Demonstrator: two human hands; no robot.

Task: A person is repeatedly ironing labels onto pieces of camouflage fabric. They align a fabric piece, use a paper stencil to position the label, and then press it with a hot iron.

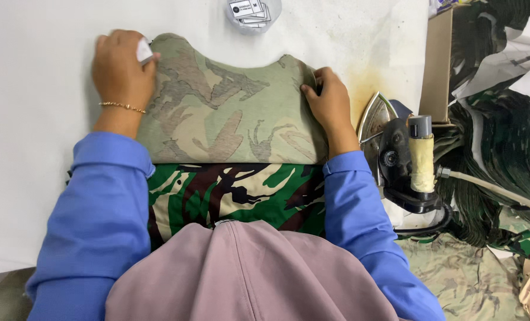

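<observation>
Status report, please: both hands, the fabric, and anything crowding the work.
Left hand pinching a small white tag at the camouflage fabric corner. Right hand pressing its right edge. Iron parked close right.

I see bright blue long sleeves [98,208] running from the lower frame up to both wrists, a thin gold bracelet [122,107] at the left wrist, and a mauve head covering [247,273] filling the bottom centre.

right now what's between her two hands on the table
In the head view, the faded camouflage fabric piece spans the gap between left hand and right hand.
</observation>
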